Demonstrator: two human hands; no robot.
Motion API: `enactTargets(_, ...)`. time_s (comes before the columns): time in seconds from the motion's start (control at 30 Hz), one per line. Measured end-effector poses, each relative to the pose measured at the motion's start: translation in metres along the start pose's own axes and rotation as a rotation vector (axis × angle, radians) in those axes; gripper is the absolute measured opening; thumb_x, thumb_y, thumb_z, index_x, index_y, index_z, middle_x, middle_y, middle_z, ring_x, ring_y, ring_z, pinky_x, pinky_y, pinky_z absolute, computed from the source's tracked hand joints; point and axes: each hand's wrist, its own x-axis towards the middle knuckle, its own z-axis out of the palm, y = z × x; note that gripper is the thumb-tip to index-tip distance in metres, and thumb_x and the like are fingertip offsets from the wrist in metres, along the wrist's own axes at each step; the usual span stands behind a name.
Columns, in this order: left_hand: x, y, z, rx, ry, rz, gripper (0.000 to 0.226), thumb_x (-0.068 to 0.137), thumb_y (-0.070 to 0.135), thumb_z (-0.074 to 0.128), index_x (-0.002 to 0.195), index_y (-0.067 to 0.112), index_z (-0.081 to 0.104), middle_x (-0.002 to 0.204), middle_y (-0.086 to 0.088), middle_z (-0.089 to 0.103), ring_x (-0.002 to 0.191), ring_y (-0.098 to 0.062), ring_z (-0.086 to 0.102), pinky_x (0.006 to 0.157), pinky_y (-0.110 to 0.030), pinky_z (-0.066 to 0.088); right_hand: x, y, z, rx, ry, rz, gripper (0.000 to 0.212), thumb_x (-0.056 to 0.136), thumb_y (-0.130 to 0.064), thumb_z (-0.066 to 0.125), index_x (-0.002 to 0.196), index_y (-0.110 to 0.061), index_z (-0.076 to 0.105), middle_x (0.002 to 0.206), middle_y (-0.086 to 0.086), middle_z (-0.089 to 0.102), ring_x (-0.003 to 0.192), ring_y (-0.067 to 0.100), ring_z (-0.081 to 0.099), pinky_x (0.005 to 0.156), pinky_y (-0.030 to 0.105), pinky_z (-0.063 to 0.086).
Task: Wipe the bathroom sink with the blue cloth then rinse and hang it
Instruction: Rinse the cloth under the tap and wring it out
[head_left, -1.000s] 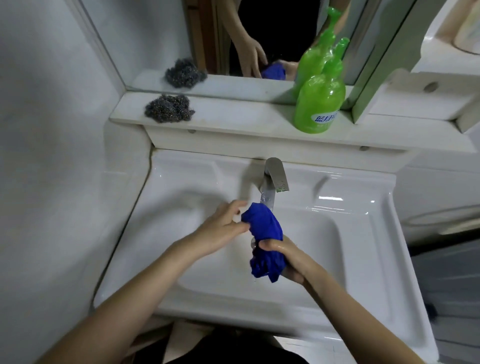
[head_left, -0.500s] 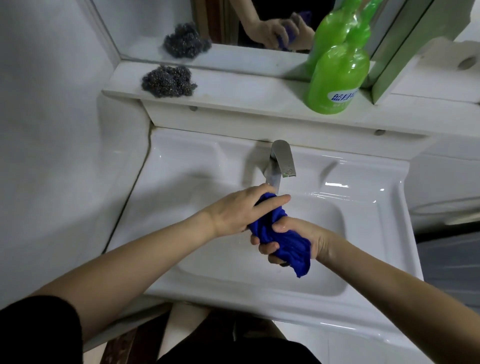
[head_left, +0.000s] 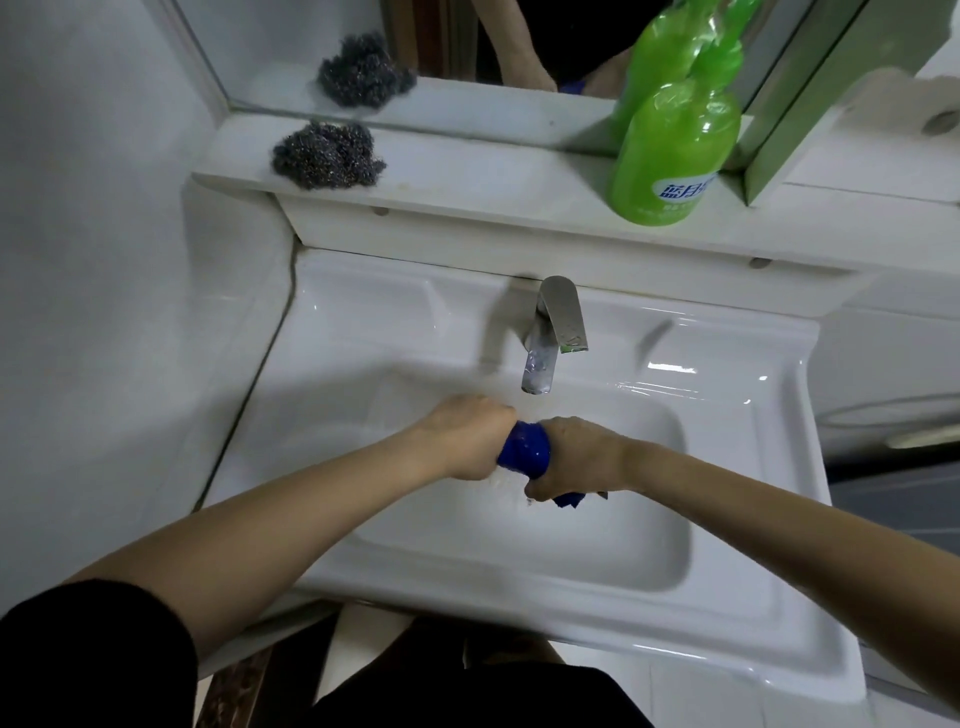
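"Across the middle of the view, which body is the largest?" — Student

"The white sink (head_left: 363, 332), a rectangular basin with a broad flat rim. Behind it runs a white shelf (head_left: 493, 192), and above the shelf a mirror (head_left: 291, 47) whose lower edge meets the shelf." — Tutor

"On the shelf, what stands?" — Student

"At the right, a green bottle (head_left: 675, 150), upright, with a blue-and-white label. At the left, well apart from it, a grey steel-wool scourer (head_left: 327, 156). Both are repeated in the mirror. Below the shelf, a metal faucet (head_left: 556, 332) rises from the back rim, its spout over the basin." — Tutor

"And the hands?" — Student

"Both are over the basin, in front of the spout and close together. The left hand (head_left: 467, 439) and the right hand (head_left: 576, 457) are each clenched round one end of the blue cloth (head_left: 524, 454), knuckles up." — Tutor

"Where, then, does the cloth lie?" — Student

"Between the two fists, bunched into a tight roll and held clear of the basin floor. A short span shows between the hands, and a small tail shows below the right hand. The rest is hidden inside the grips." — Tutor
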Motion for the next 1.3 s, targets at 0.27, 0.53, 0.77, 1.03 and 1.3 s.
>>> enactTargets(0.27,0.011,0.004,0.019,-0.786,-0.284,-0.311,0.017,0.072,0.001,0.063,0.076,0.012,0.050,0.066,-0.007,0.054,0.056,-0.021,0.053,0.050,-0.024,0.042,0.030,0.019,0.010,-0.618,0.408,-0.300,0.046,0.084,-0.026,0.062,0.120,-0.009,0.039,0.089,0.007,0.070,0.070,0.033,0.063,0.057,0.030,0.036)
enactTargets(0.53,0.003,0.006,0.042,-1.335,-0.490,-0.412,0.017,0.075,0.002,0.062,0.083,0.008,0.050,0.065,-0.008,0.048,0.054,-0.018,0.046,0.046,-0.021,0.038,0.052,0.048,0.036,-0.631,0.652,-0.580,0.053,0.064,-0.023,0.084,0.095,-0.010,0.044,0.063,0.003,0.063,0.042,0.025,0.054,0.041,0.023,0.028)
enactTargets(0.77,0.003,-0.003,0.046,-0.702,-0.094,-0.258,0.025,0.071,0.000,0.057,0.065,0.014,0.037,0.054,0.000,0.042,0.053,-0.020,0.044,0.047,-0.024,0.031,0.044,0.034,0.060,-0.299,0.645,-0.295,0.024,0.070,-0.016,0.070,0.084,-0.005,0.054,0.063,0.007,0.062,0.051,0.031,0.056,0.048,0.027,0.029)
enactTargets(1.03,-0.030,-0.022,0.012,-0.773,0.338,-0.033,0.078,0.071,0.008,0.058,0.140,0.039,0.040,0.131,0.002,0.041,0.120,-0.017,0.035,0.096,-0.025,0.031,-0.019,-0.006,0.045,0.570,0.436,-0.057,0.044,0.067,-0.032,0.078,0.100,-0.022,0.051,0.069,0.003,0.067,0.042,0.018,0.055,0.042,0.029,0.048)
enactTargets(1.3,-0.056,0.021,0.002,-1.689,0.214,-0.128,0.072,0.069,0.047,0.074,0.132,0.023,0.047,0.118,-0.008,0.069,0.103,-0.019,0.070,0.082,-0.034,0.057,-0.054,-0.029,0.057,0.697,0.659,-0.219,0.072,0.066,-0.041,0.086,0.118,-0.028,0.037,0.100,-0.014,0.065,0.084,0.010,0.066,0.068,0.035,0.056)
